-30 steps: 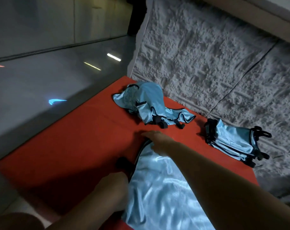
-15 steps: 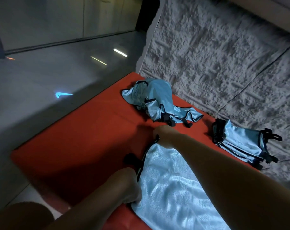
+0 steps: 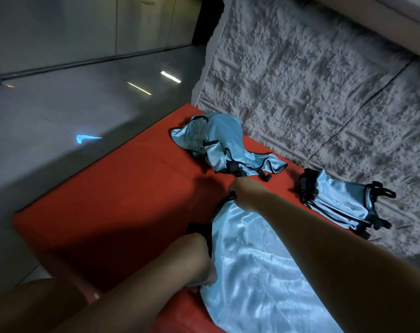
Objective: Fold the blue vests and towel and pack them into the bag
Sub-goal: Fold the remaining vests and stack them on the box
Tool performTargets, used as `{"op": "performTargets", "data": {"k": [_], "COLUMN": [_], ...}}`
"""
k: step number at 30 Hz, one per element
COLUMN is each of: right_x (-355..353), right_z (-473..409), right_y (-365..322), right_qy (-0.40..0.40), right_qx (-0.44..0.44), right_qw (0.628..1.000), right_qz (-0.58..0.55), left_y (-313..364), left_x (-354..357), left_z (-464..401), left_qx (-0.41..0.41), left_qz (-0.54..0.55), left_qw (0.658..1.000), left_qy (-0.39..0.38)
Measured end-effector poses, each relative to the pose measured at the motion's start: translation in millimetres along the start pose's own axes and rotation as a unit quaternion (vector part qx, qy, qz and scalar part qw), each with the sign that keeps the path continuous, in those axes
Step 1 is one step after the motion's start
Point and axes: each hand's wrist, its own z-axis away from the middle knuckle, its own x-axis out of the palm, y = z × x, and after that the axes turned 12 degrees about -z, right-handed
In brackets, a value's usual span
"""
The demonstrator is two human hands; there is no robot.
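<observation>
A shiny light-blue vest (image 3: 257,267) with black trim lies spread flat on the red mat (image 3: 122,207) in front of me. My right hand (image 3: 246,191) pinches its far corner. My left hand (image 3: 194,258) grips its near left edge, fingers curled under the fabric. A crumpled blue vest (image 3: 218,145) lies at the mat's far end. A folded stack of blue vests (image 3: 341,205) rests to the right, at the mat's edge against the grey cover. No bag or towel is in view.
A grey textured cover (image 3: 312,80) lies beyond and to the right of the mat. Glossy grey floor (image 3: 72,121) stretches to the left. My knee (image 3: 31,306) shows at the bottom left.
My right hand went from resting flat on the vest to pinching its far corner. My left hand slid to the vest's near edge. The camera tilted slightly.
</observation>
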Motion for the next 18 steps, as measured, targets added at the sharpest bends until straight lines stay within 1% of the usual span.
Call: {"op": "performTargets", "data": {"k": [3, 5, 8, 10, 13, 18], "right_x": [-12, -17, -22, -22, -17, -4], "right_z": [21, 37, 62, 79, 102, 143], "right_y": [12, 24, 46, 63, 90, 129], "right_qy": [0.044, 0.069, 0.101, 0.116, 0.139, 0.176], "right_qx": [-0.002, 0.003, 0.012, 0.021, 0.038, 0.071], "right_qw": [0.999, 0.998, 0.995, 0.993, 0.985, 0.969], "right_qz": [0.022, 0.012, -0.005, -0.031, -0.097, -0.161], "left_y": [22, 40, 72, 94, 123, 161], "left_x": [3, 9, 23, 32, 45, 73], "left_z": [9, 14, 22, 29, 36, 50], "left_qx": [0.042, 0.064, 0.114, 0.150, 0.183, 0.200], "left_qz": [0.017, 0.029, 0.004, -0.023, -0.032, -0.049], "left_qw": [0.998, 0.996, 0.990, 0.983, 0.977, 0.969], "left_qy": [0.036, 0.056, 0.086, 0.103, 0.105, 0.134]}}
